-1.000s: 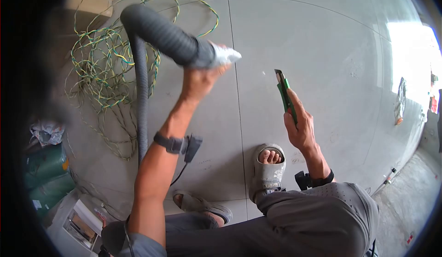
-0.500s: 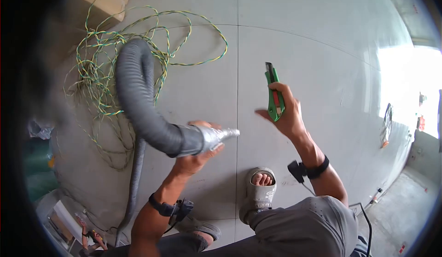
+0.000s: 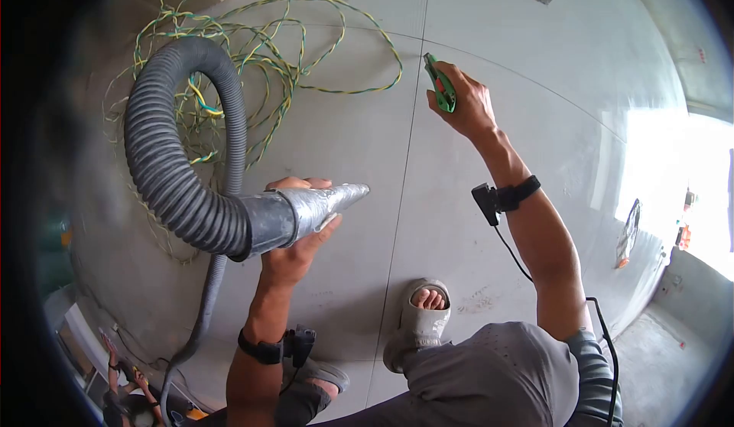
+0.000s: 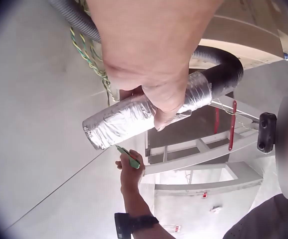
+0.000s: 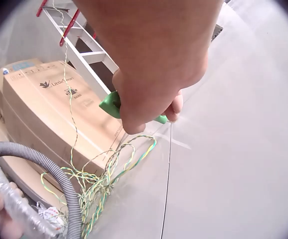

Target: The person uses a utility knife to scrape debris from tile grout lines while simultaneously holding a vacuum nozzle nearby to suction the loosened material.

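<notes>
In the head view my left hand (image 3: 294,257) grips a nozzle (image 3: 325,204) wrapped in silver tape. The nozzle forms the end of a ribbed grey vacuum hose (image 3: 157,171), which loops up and back down on the left. Farther forward and to the right, my right hand (image 3: 469,106) holds a green utility knife (image 3: 441,87), its tip close over the dark joint line (image 3: 425,22) between floor tiles. My right hand covers much of the knife (image 5: 111,104) in the right wrist view. The nozzle (image 4: 119,124) points toward the knife side in the left wrist view.
A tangle of yellow-green cord (image 3: 306,71) lies on the floor beyond the hose. Large cardboard boxes (image 5: 49,104) and a white ladder (image 5: 91,57) stand near it. My sandalled foot (image 3: 423,320) is on the tiles below. Bright light enters at right.
My right hand has moved forward with the knife, toward the tile joint. My left hand has drawn the nozzle back nearer the body, and the hose now bends in a wide loop.
</notes>
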The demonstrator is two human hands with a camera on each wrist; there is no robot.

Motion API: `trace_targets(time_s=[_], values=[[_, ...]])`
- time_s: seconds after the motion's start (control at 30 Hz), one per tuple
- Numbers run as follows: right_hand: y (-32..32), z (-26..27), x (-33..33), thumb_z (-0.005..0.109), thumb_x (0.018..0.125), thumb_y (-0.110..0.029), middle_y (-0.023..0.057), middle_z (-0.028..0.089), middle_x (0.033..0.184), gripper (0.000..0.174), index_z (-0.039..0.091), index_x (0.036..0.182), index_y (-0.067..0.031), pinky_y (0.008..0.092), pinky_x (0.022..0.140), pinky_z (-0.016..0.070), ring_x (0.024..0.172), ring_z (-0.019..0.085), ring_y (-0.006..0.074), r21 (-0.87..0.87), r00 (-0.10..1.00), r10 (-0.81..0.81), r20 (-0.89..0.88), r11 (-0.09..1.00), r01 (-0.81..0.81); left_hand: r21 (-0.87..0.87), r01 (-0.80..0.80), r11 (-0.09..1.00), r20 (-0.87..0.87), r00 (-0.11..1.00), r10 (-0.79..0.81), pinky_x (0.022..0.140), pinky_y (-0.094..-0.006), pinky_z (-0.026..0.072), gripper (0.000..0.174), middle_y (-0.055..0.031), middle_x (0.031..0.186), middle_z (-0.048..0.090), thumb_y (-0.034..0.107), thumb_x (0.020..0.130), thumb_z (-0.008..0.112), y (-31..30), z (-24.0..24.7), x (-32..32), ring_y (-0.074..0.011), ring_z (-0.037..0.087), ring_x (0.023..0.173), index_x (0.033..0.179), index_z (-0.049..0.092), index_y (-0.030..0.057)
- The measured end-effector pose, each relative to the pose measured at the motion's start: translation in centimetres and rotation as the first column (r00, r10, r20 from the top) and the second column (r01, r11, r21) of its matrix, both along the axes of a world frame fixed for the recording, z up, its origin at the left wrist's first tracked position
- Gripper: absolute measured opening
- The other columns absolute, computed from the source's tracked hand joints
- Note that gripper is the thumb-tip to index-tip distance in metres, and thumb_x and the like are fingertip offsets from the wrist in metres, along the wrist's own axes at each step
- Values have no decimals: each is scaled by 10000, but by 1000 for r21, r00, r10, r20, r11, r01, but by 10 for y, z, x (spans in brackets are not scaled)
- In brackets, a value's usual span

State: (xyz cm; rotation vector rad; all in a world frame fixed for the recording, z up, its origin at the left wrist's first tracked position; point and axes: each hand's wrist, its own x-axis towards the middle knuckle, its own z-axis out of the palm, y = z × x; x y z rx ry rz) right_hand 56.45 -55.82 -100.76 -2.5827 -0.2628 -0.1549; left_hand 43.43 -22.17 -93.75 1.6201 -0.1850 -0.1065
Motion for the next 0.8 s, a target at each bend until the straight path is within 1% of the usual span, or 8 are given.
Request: trace_targets(time_s=[0.13, 0.2, 0.3, 0.37, 0.5, 0.63, 0.77, 0.8], values=[[5, 7, 0, 739, 817, -192, 80, 692, 942, 456, 575, 1240, -141, 427, 713, 575, 799, 684, 331, -84, 998, 60, -3, 995, -60, 15, 12, 1000, 19, 1000, -13, 923, -363, 550, 509, -181, 1171, 639, -61, 812, 784, 3, -3, 2, -230, 640, 1061, 1220, 487, 9], [9, 8, -4, 733, 816, -175, 67, 667, 865, 427, 583, 1213, -134, 417, 631, 561, 720, 669, 308, -186, 992, 100, -74, 976, -112, -34, 4, 999, 33, 999, -3, 917, -362, 555, 504, -182, 1174, 634, -66, 814, 780, 4, -7, 5, -229, 639, 1058, 1219, 489, 6], [32, 12, -64, 785, 787, -164, 37, 638, 801, 423, 616, 1172, -119, 411, 586, 551, 654, 650, 284, -342, 967, 173, -185, 911, -228, -40, 34, 999, 30, 999, -33, 970, -412, 539, 511, -160, 1189, 584, -35, 832, 775, 7, -5, 11, -271, 624, 1124, 1242, 474, 14], [25, 3, -93, 793, 785, -190, 30, 618, 776, 395, 622, 1135, -121, 417, 556, 539, 608, 634, 269, -177, 977, 177, -120, 964, -197, -77, 26, 997, 14, 1000, -25, 968, -419, 541, 510, -148, 1179, 570, -32, 834, 776, 7, -7, 12, -280, 623, 1129, 1244, 476, 11], [33, 13, -68, 804, 790, -221, 40, 635, 755, 391, 629, 1126, -126, 392, 558, 528, 610, 639, 265, -229, 976, 185, -114, 951, -207, -85, 17, 996, -30, 999, -20, 959, -409, 540, 521, -168, 1192, 593, -39, 828, 779, 9, -9, 13, -261, 623, 1114, 1245, 470, 11], [35, 13, -40, 778, 831, -268, 36, 655, 759, 333, 641, 1109, -145, 401, 524, 512, 589, 642, 261, -179, 995, 77, -64, 980, -87, -51, 54, 997, -25, 998, -55, 954, -387, 538, 527, -186, 1201, 616, -53, 824, 775, 7, -12, 14, -240, 623, 1096, 1241, 461, 16], [35, 1, -30, 754, 816, -233, 28, 649, 732, 248, 684, 1033, -136, 376, 523, 509, 563, 626, 258, -133, 996, 44, 78, 991, -33, 89, 95, 992, 12, 995, -96, 950, -376, 539, 517, -182, 1196, 620, -58, 824, 771, 9, -15, 13, -236, 625, 1088, 1231, 461, 19], [41, 14, -29, 745, 782, -150, 28, 664, 747, 246, 686, 1020, -130, 352, 536, 524, 577, 639, 248, -39, 986, 48, 160, 998, -42, 59, 80, 995, 9, 997, -80, 947, -374, 540, 514, -182, 1194, 621, -59, 823, 770, 7, -15, 15, -235, 628, 1082, 1228, 462, 20]])
